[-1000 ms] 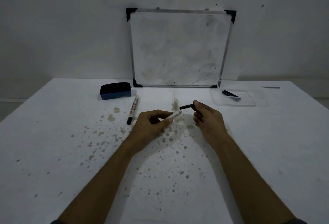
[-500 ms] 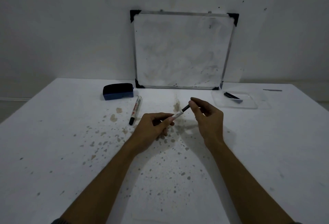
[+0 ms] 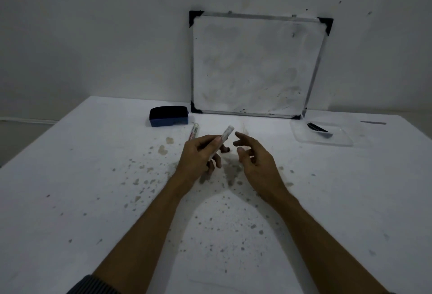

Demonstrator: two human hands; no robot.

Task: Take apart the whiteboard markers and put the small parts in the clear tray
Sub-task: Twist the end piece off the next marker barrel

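My left hand [image 3: 201, 153] is shut on a white marker barrel [image 3: 225, 135], which tilts up and to the right above the table. My right hand [image 3: 254, 158] hovers just right of the barrel's upper end, fingers apart and holding nothing; it does not touch the barrel. A second whole marker [image 3: 194, 130] lies on the table behind my left hand, its near end hidden. The clear tray [image 3: 339, 140] sits at the back right with black marker parts [image 3: 319, 128] in it.
A dark blue eraser [image 3: 168, 116] lies at the back, left of a smudged whiteboard [image 3: 254, 66] that leans on the wall. A thin dark strip [image 3: 373, 123] lies beyond the tray. Ink stains speckle the white table [image 3: 93, 176].
The black piece my right hand held at the barrel's end is no longer visible. My right hand has opened and drawn slightly away. The barrel now tilts more upright.
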